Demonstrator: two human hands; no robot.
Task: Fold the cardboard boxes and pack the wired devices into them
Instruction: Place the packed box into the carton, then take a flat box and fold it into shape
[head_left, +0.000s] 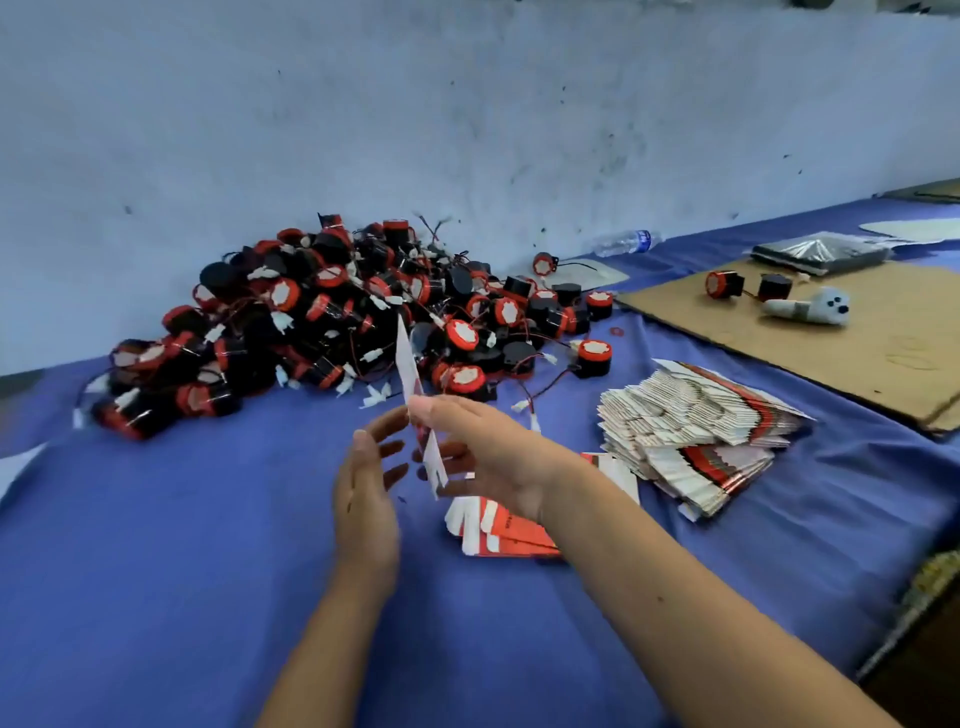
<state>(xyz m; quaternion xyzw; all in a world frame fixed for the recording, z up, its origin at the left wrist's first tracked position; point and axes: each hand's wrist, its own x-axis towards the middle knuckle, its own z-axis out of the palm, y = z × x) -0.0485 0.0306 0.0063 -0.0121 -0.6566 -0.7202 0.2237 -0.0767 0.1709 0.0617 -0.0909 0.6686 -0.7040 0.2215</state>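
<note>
A flat, unfolded white and red cardboard box (410, 374) stands on edge in the air above the blue table. My right hand (488, 457) holds it from the right side, thumb against its near face. My left hand (363, 493) is beside it on the left, fingers straight and spread towards the card. Behind them lies a big heap of black and red wired devices (337, 322) with white plugs. A few flat red boxes (504, 530) lie under my right wrist. A large stack of flat boxes (691, 431) sits to the right.
The blue table cover (156, 571) runs to a pale wall behind the heap. A brown cardboard sheet (831, 343) at right carries two devices (724, 284), a white soft toy (810, 307) and a wrapped dark packet (821, 253). A plastic bottle (626, 242) lies by the wall.
</note>
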